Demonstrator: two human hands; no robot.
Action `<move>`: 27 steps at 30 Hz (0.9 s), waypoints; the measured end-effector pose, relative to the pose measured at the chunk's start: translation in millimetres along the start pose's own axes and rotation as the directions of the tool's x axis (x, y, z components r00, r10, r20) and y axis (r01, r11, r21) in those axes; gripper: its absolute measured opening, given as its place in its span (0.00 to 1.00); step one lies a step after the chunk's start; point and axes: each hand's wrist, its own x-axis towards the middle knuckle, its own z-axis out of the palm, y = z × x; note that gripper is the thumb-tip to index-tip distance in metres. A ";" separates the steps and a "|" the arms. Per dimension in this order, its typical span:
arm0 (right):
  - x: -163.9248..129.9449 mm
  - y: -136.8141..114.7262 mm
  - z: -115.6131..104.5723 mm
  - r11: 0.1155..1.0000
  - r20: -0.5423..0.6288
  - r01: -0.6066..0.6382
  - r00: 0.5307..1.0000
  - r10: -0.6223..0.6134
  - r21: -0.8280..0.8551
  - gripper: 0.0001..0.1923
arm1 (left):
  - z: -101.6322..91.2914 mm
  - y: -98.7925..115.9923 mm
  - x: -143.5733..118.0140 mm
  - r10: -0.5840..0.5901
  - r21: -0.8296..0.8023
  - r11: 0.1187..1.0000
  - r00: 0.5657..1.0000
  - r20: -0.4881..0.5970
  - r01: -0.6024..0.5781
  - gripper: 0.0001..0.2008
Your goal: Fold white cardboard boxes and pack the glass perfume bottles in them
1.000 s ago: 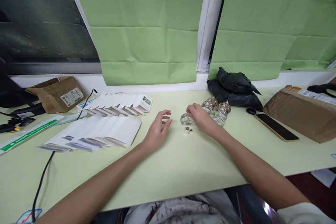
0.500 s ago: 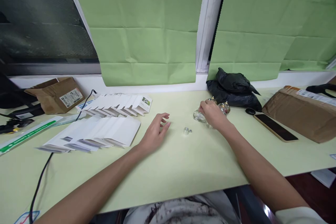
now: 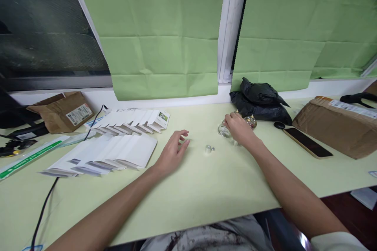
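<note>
My right hand (image 3: 239,128) rests on a cluster of small round glass bottles (image 3: 251,121) at the back of the pale green table (image 3: 206,188). Its fingers lie on one clear bottle (image 3: 222,130) at the cluster's left edge. A small silver cap (image 3: 209,149) lies alone on the table between my hands. My left hand (image 3: 172,153) rests on the table with fingers loosely spread, holding nothing. It sits just right of a fanned row of white flat cartons (image 3: 108,153).
A second fan of white cartons (image 3: 132,119) lies behind the first. A black bag (image 3: 260,100), a phone (image 3: 306,142) and a brown parcel (image 3: 338,125) sit at the right. A cardboard box (image 3: 66,110) and black cable (image 3: 47,204) are at the left.
My right hand slid the clear bottle from beside the silver cap back and right, up against the bottle cluster. My left hand stayed in place.
</note>
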 end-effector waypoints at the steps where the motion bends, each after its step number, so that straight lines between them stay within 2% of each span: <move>1: -0.3 -0.3 -0.7 1.000 -0.009 -0.001 1.000 0.001 0.001 0.08 | 0.1 0.0 -0.1 -0.002 -0.002 1.000 1.000 0.001 0.002 0.16; 5: -5.8 -7.9 -9.4 0.998 -0.129 0.022 0.991 -0.013 0.065 0.09 | -0.1 -0.1 -0.4 -0.007 -0.002 1.000 1.000 -0.003 0.007 0.17; 7: -12.0 -17.2 -14.5 0.970 -0.169 0.126 0.981 -0.091 0.207 0.09 | -0.2 -0.3 -0.5 -0.011 0.003 1.000 1.000 0.000 0.011 0.17; 9: -19.3 -28.8 -16.4 0.871 -0.114 0.298 0.954 -0.276 0.391 0.12 | -0.2 -0.6 -0.5 -0.012 0.008 1.000 1.000 0.001 0.012 0.17; 11: -25.4 -39.4 -14.2 0.789 -0.031 0.365 0.914 -0.404 0.493 0.18 | 0.0 -0.8 -0.3 -0.003 0.010 1.000 1.000 -0.004 0.003 0.17; 13: -28.5 -45.8 -9.5 0.768 0.043 0.385 0.881 -0.471 0.512 0.14 | 0.1 -0.9 -0.2 0.007 0.013 1.000 1.000 -0.013 -0.007 0.16; 16: -27.3 -44.6 -3.3 0.797 0.073 0.409 0.870 -0.487 0.444 0.05 | 0.0 -0.7 -0.5 -0.003 0.016 1.000 1.000 -0.007 0.003 0.16; 22: -21.9 -25.1 3.8 0.911 0.074 0.376 0.917 -0.392 0.171 0.01 | 0.1 -0.9 -1.6 -0.029 0.005 1.000 1.000 0.004 0.029 0.17; 27: -23.3 -20.0 11.4 0.942 0.047 0.334 0.942 -0.333 -0.033 0.03 | 0.4 -1.9 -2.0 -0.032 -0.004 0.999 0.999 0.015 0.032 0.17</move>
